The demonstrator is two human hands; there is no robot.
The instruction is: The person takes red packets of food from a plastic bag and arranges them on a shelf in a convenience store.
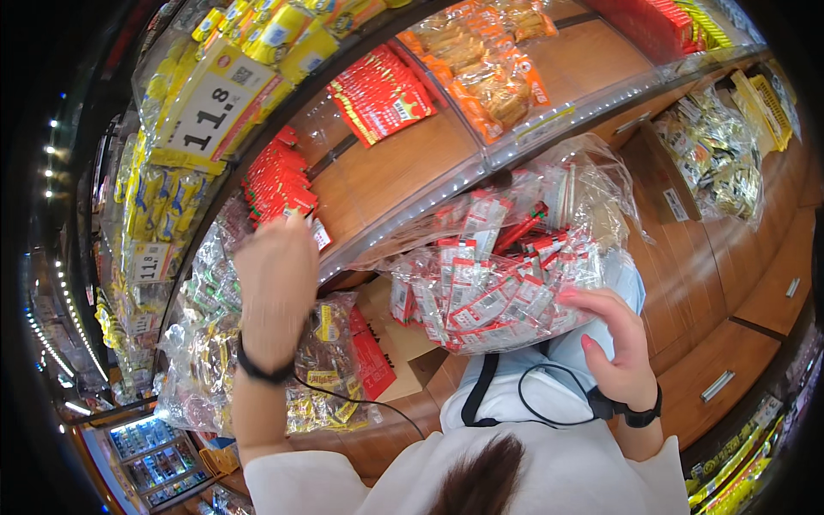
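Observation:
My left hand (277, 277), slightly blurred, is over the wooden shelf beside a row of red snack packets (278, 180). Its fingers are hidden behind the back of the hand, so I cannot see whether they hold one. My right hand (611, 335) has its thumb and fingers apart. Its fingertips are at the right side of a large clear plastic bag (602, 174). Many small red and white packets (479, 290) lie inside this open bag, which sits in front of my lap. Black bands circle both wrists, with a thin cable at each.
Red packets (383, 93) and orange snack packs (496, 71) share the shelf behind a clear front rail (418, 212). Yellow packets with price tags (215, 106) hang at upper left. Bagged snacks (328, 367) are below my left arm. A carton (666, 170) stands at right.

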